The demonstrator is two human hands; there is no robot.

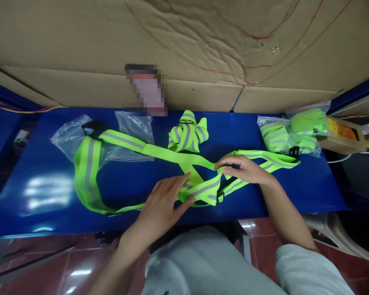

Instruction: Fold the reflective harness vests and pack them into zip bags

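A neon-yellow reflective strap harness (pixel 199 188) with grey stripes and black buckles lies spread across the blue table. One wide loop stretches to the left, and narrower straps run to the right. My left hand (pixel 166 200) rests on its crossing middle part, fingers stretched out and thumb apart. Between the thumb and fingers of my right hand (pixel 247 169) is a folded strap of the same harness, near its middle. Behind it sits a bundled reflective harness (pixel 189 133), which neither hand touches.
Clear plastic bags (pixel 135 127) lie at the back left, partly under the loop. Bagged reflective harnesses (pixel 275 135) stand at the back right beside a cardboard box (pixel 341 135). A blurred-out phone-like object (pixel 149 92) leans on the cardboard wall (pixel 89 90) behind the blue table (pixel 55 200).
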